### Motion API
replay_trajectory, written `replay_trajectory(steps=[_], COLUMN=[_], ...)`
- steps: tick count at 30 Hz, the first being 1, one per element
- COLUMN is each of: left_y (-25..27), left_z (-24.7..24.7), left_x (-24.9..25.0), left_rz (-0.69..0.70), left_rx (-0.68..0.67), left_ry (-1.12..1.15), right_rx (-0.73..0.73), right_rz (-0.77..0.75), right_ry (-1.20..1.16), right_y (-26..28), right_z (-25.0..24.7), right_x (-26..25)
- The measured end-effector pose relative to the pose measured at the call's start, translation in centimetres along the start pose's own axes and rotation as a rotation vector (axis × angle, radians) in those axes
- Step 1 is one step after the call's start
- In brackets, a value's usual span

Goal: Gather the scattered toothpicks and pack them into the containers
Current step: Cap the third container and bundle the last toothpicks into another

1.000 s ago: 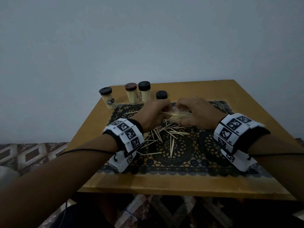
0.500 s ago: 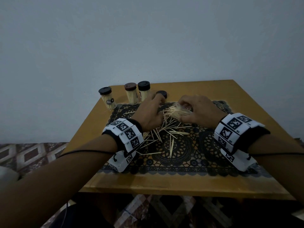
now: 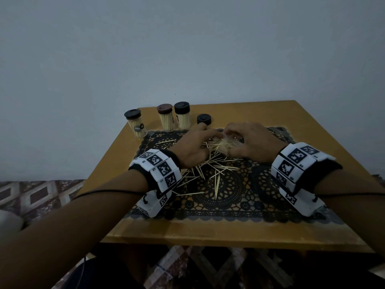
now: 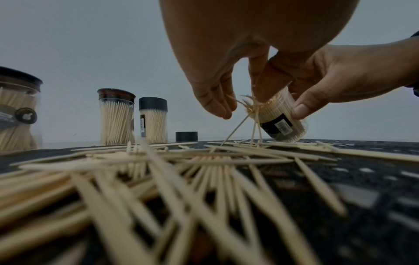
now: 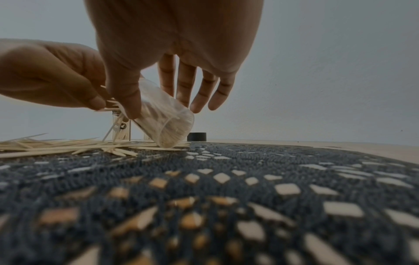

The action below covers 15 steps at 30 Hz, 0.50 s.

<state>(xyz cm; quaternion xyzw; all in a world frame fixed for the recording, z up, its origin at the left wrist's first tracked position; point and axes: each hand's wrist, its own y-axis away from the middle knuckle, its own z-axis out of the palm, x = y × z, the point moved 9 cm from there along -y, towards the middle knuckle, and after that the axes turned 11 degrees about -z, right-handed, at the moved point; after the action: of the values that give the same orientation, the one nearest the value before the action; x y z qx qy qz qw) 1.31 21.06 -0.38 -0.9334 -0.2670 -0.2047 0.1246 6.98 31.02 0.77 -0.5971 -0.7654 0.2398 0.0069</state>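
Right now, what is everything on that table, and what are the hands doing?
Capped jars: three, clear with dark lids, full of toothpicks, standing at the table's far left.
Open jar: one, clear, tilted, base on the mat, nearly full.
Loose lid: one, black, beside the jars.
Loose toothpicks: many, pale wood, scattered on the mat.
Mat: one, black lace, covering the table's middle.
Table: one, yellow-brown wood.
Right hand: grip on the open jar.
Left hand: pinching toothpicks at the jar's mouth.

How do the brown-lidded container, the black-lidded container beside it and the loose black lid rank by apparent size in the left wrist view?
1. Brown-lidded container, largest.
2. Black-lidded container, slightly smaller; it may only stand farther away, so this order is unsure.
3. Loose black lid, clearly smallest.
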Motion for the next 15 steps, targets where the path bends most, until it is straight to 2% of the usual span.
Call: replay_trajectory(steps=[5,15], left_y=[-0.09,-0.09], left_z=[-0.01,0.55], left_x=[-0.14,-0.27], left_rz=[-0.039,-0.028], left_rx=[0.005,-0.059], left_ry=[-0.033,0.001], right_rx=[0.016,0.009], right_rz=[-0.011,-0.002], right_ry=[-0.014,-0.038], right_y=[-0.05,-0.04], right_z=[0.01,0.08], right_x=[0.0,-0.14])
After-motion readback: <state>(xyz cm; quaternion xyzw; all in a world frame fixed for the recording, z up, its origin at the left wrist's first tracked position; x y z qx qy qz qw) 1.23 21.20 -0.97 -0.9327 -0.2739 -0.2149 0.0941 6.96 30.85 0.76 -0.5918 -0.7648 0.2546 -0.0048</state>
